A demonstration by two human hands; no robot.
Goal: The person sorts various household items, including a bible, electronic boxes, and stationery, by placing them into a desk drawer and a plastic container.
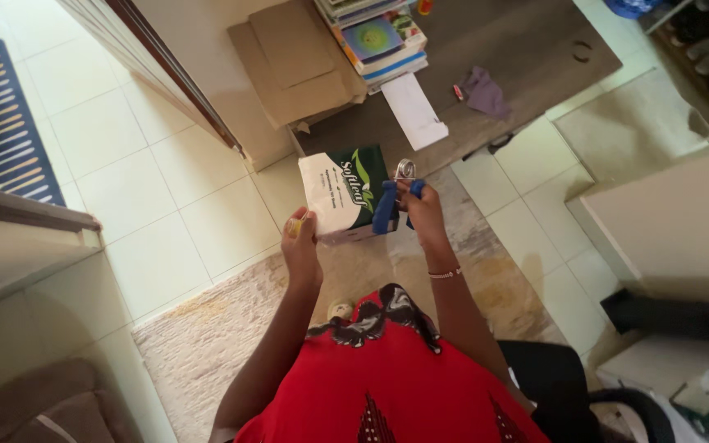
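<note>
While I look down from the head camera, I see the right hand closed tight round a hand gripper. It has two blue handles and a shiny metal spring coil on top. The fingers wrap one handle, and the other handle sticks out to the left. The gripper is up in the air in front of the body, above a pale rug.

The left hand is curled shut. Something small and yellow shows in it, but I cannot tell what it is. Its fingers touch the edge of a white and green box. The box sits between the two hands and just beside the blue handle.

Farther off is a dark table with a stack of books, a white paper and a purple cloth. Flat brown cardboard lies beside the books. White floor tiles are on the left. A black chair is near my right side
</note>
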